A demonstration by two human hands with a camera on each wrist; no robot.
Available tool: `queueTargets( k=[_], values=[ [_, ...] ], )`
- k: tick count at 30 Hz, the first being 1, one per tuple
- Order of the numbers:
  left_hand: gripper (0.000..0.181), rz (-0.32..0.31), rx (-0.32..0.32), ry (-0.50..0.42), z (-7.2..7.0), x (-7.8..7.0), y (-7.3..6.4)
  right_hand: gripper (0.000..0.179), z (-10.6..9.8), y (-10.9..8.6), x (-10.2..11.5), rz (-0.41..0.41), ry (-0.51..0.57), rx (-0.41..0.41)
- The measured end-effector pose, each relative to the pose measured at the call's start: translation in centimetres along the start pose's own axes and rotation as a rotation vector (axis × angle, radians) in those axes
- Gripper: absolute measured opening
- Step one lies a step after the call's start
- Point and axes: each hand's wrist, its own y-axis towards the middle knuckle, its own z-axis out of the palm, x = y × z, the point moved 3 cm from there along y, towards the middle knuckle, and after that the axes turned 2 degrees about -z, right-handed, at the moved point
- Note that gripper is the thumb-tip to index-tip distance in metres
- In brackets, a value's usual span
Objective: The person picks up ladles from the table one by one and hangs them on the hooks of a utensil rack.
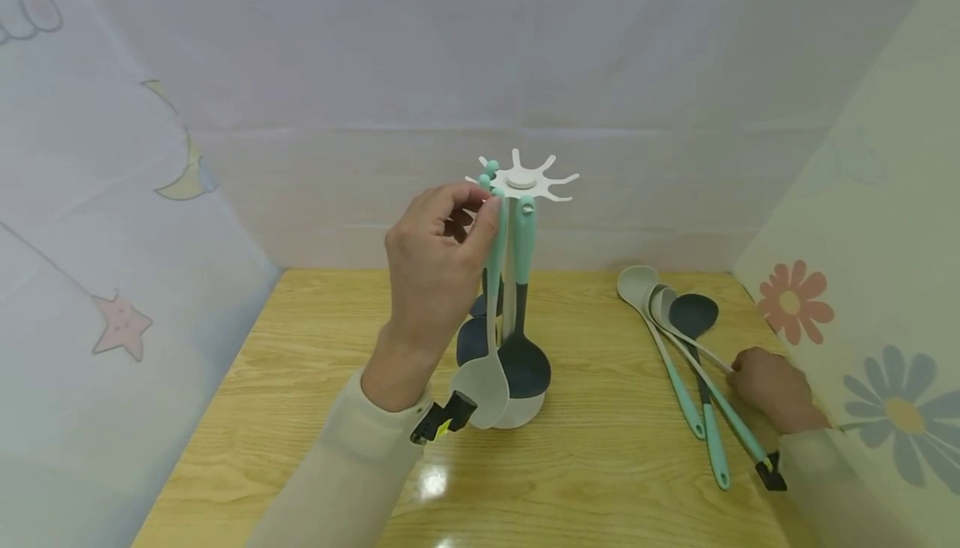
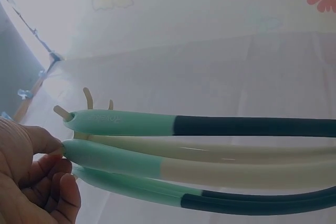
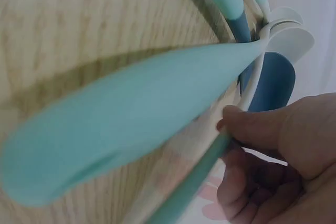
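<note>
In the head view my left hand [image 1: 442, 256] pinches the top end of a cream spoon [image 1: 483, 385] with a mint handle, which hangs upright at the white utensil rack [image 1: 521, 181]. Thumb and fingertip meet at the handle's end in the left wrist view; whether its hole sits on a hook is hidden. Beside the spoon a dark ladle [image 1: 525, 369] hangs from a hook. Over at the right, my right hand [image 1: 772, 385] pinches a cream ladle [image 3: 191, 182] where its mint handle meets the cream neck. That ladle's bowl overlaps other utensils.
More dark utensils [image 1: 471, 341] hang behind the spoon. On the wooden table [image 1: 600, 481] at the right lie a cream spoon [image 1: 637, 283], a dark ladle [image 1: 693, 314] and another cream utensil with a mint handle [image 1: 738, 427]. Patterned cloth walls stand around the table.
</note>
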Motion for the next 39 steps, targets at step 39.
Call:
queueTargets(
  k=[39],
  values=[
    [0.012,0.001,-0.004,-0.003,-0.1,0.2,0.1,0.045,1.0,-0.9,13.5,-0.130,0.605,0.025]
  ],
)
